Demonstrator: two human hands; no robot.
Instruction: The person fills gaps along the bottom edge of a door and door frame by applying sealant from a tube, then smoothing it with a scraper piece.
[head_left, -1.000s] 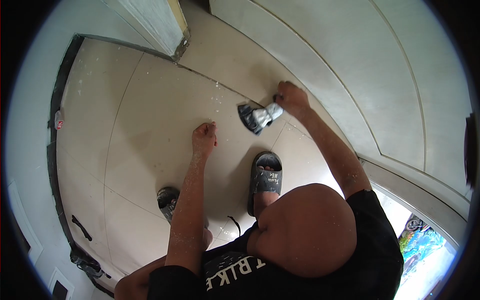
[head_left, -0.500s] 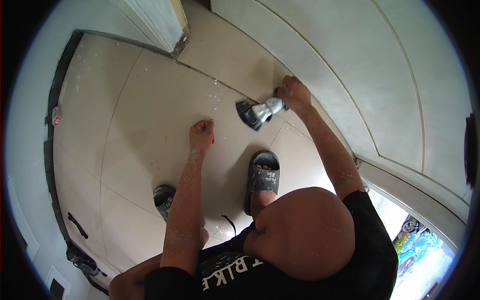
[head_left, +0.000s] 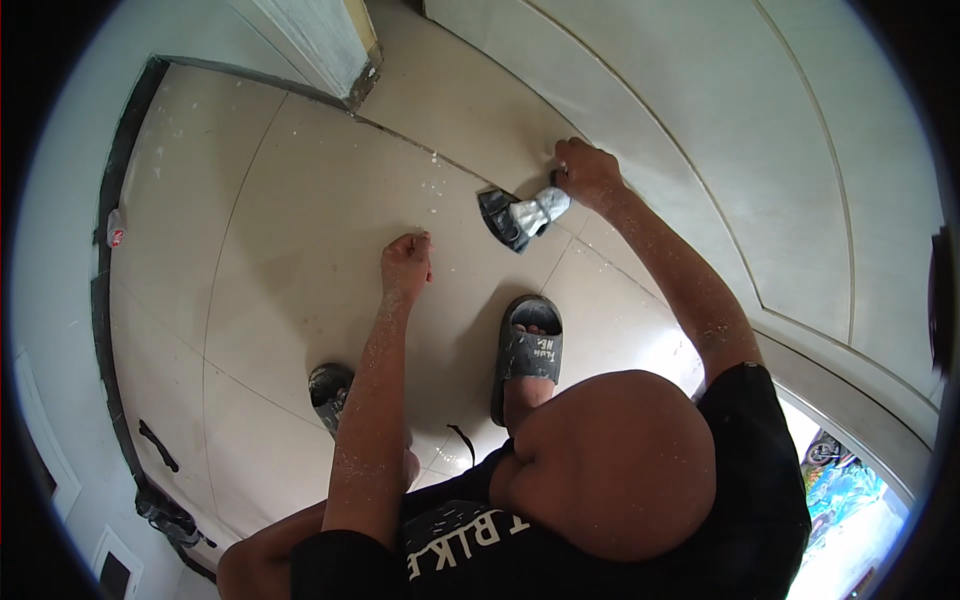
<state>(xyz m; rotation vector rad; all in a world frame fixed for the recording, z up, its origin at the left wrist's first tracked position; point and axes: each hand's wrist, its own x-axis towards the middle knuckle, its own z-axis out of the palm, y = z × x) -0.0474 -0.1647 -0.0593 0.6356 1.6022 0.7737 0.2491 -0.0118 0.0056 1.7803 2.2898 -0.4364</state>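
My right hand [head_left: 590,178] is closed round the narrow black end of a black and silvery-white bundle [head_left: 535,212], low by the foot of a white door. The bundle's other end is black and flares out like a fan over the tiled floor; its exact kind does not show. To the left, my left hand [head_left: 407,262] hovers above the tiles with its fingertips pinched together. Whatever those fingers hold, if anything, is too small to make out. White specks [head_left: 434,185] lie on the floor between the two hands, and both forearms are dusted with white.
The panelled white door [head_left: 700,110] rises at the right. A wall end [head_left: 320,50] juts in at the top. My feet wear dark slides [head_left: 530,350]. Along the left wall lie a small crumpled wrapper [head_left: 116,230], a black strip [head_left: 158,446] and a dark bag [head_left: 165,515].
My right hand has moved slightly up toward the door's foot, its elbow swinging outward. The bundle, blurred before, now shows sharper. My left hand keeps its pinch in nearly the same place.
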